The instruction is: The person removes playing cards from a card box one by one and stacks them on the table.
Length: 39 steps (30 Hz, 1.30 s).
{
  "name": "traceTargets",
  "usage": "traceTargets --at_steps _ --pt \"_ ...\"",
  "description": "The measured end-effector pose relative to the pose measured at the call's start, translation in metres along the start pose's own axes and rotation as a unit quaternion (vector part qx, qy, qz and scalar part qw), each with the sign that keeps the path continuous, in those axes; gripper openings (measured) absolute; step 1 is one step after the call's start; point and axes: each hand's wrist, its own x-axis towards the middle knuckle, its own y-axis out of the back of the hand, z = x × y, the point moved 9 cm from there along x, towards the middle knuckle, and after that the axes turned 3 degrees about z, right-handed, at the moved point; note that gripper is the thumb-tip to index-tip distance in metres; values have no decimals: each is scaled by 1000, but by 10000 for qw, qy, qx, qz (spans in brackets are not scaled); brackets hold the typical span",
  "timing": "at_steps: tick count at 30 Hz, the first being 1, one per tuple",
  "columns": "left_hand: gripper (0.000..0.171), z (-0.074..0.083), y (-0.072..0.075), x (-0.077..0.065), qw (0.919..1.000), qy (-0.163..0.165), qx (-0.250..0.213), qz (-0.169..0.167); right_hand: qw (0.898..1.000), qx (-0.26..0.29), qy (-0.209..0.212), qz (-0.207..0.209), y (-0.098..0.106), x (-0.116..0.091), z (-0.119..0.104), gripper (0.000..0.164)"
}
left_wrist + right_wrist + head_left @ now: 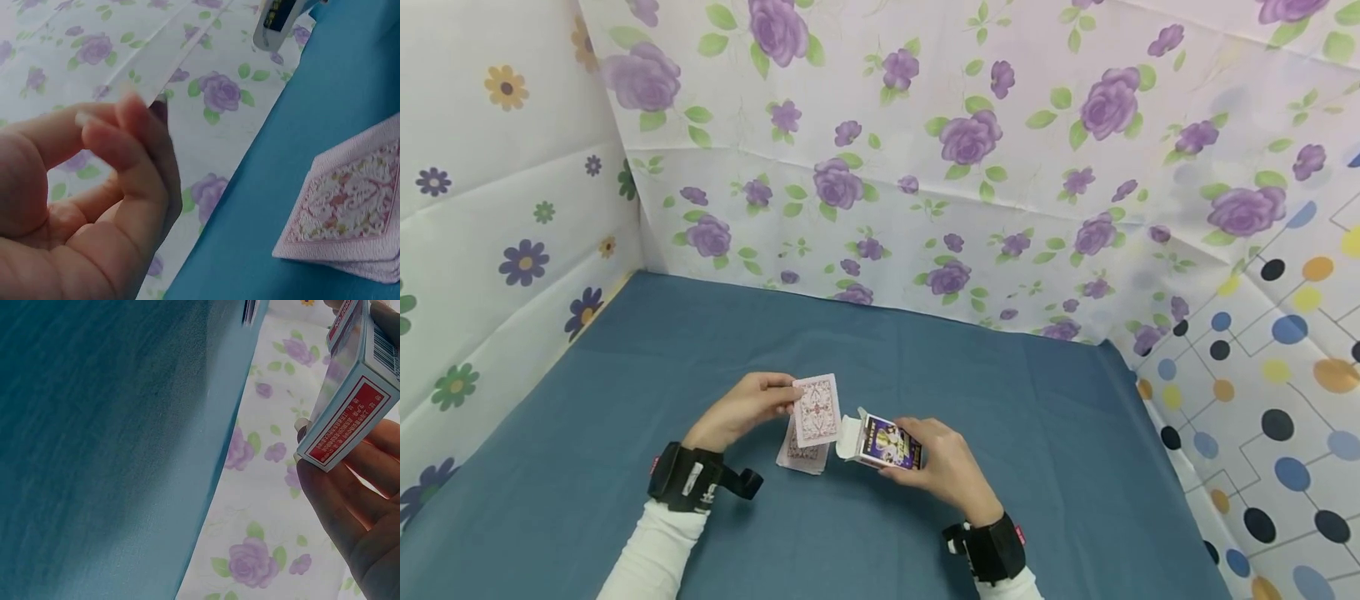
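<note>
My left hand (741, 410) pinches a playing card (817, 412) by its left edge, its red-patterned back showing in the head view. Below it, partly covered, a pile of playing cards (803, 457) lies on the blue cloth; the same pile of cards (350, 206) shows at the right of the left wrist view. My right hand (947, 467) grips a card box (891, 443) with a dark picture front, its open flap (848, 437) towards the cards. The right wrist view shows the box's red-labelled end (350, 419) between thumb and fingers.
A blue cloth (1000, 400) covers the table. Behind it hangs a sheet with purple roses (970, 137), with a flower-printed sheet (512, 167) on the left and a dotted one (1277, 425) on the right. Both wrists wear black camera straps.
</note>
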Motion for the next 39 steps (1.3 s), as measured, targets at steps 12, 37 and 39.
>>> traceTargets --at_steps 12,37,39 --pt "30 -24 16 11 9952 290 608 714 10000 -78 54 12 -1 0 0 65" --pt "20 -40 11 9 9654 513 2138 1401 9999 -2 -90 -147 -4 0 3 65" --pt "21 -38 9 9 9636 465 2251 1368 9998 -2 -103 -144 -4 -1 3 65"
